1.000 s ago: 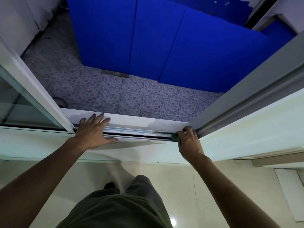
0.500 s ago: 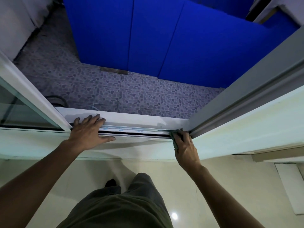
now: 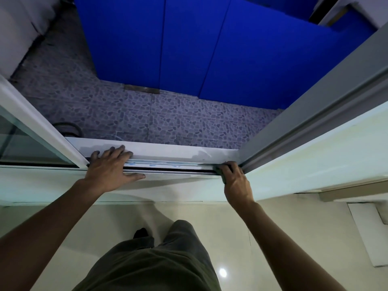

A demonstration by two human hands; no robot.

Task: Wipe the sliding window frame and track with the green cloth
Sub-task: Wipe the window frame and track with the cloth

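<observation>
The window track [image 3: 174, 166] runs left to right across the white sill, with pale rails and a dark groove. My right hand [image 3: 236, 182] presses the green cloth [image 3: 218, 170] into the track's right end, against the grey side frame [image 3: 298, 127]. Only a dark green edge of the cloth shows under my fingers. My left hand [image 3: 111, 168] lies flat on the track's left end with fingers spread, next to the white sliding sash [image 3: 39, 127] with its glass pane.
Beyond the sill lies a pebble-patterned floor [image 3: 189, 120] with blue panels [image 3: 189, 45] standing on it. A dark round object [image 3: 67, 128] sits by the sash. A pale wall [image 3: 315, 156] flanks the opening on the right; my legs [image 3: 151, 261] stand on cream floor tiles.
My right hand turned from a curled grip to fingers pressing down over the cloth in the track's right corner. My left hand stayed flat on the track.
</observation>
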